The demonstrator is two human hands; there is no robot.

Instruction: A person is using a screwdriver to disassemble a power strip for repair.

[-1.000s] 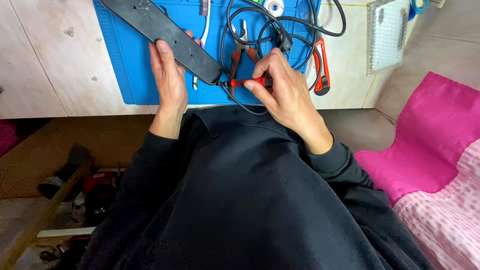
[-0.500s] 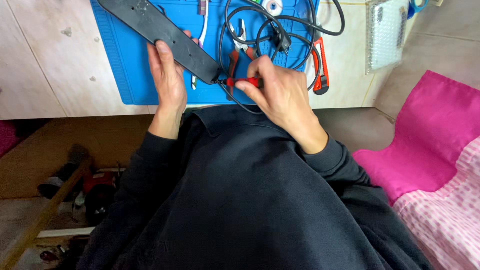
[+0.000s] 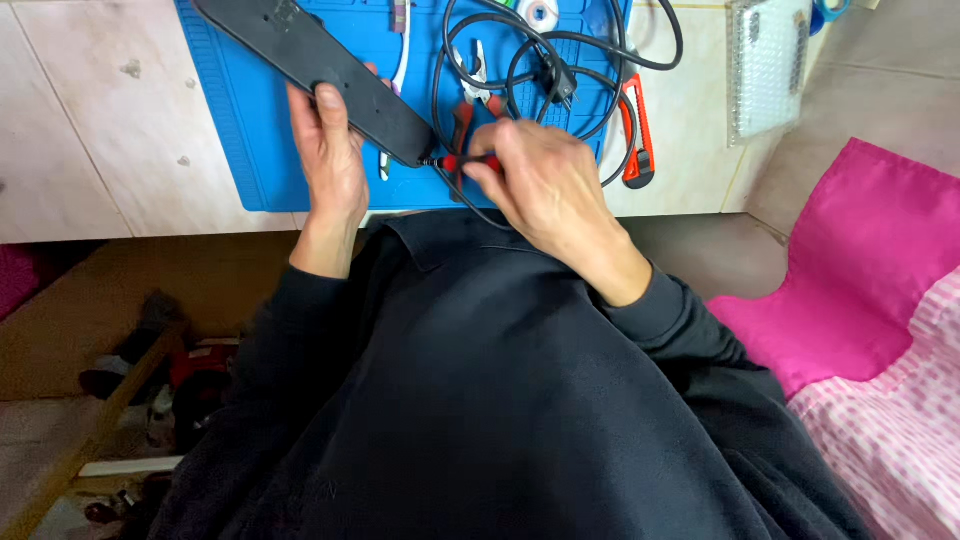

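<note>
1. Lying slantwise across the blue work mat (image 3: 250,150), a long black power strip (image 3: 320,65) rests back side up, its near end toward the person and its far end running off the top edge of the view.
2. Left hand (image 3: 330,150) grips the near part of the strip: thumb on top of the casing, fingers curled under the far edge. Hand is closed around it.
3. Right hand (image 3: 545,185) pinches a small screwdriver with a red handle (image 3: 470,161) between thumb and fingertips; the other fingers are folded in. The dark tip touches the strip's near end.
4. The strip's black cable (image 3: 560,50) leaves that near end and loops in several coils over the mat, just beyond the right hand; its plug (image 3: 558,82) sits inside the coils.
5. Red-handled pliers (image 3: 470,100) lie under the coils, just behind the screwdriver.
6. A red utility knife (image 3: 637,130) lies at the mat's right edge, near the right hand.
7. A slim pale tool with a purple end (image 3: 400,50) lies on the mat just beside the strip.
8. Mat sits on a pale tiled counter (image 3: 90,120); a sheet of bubble wrap (image 3: 768,60) lies to the right, well apart.
9. Pink cloth (image 3: 860,270) at far right.
</note>
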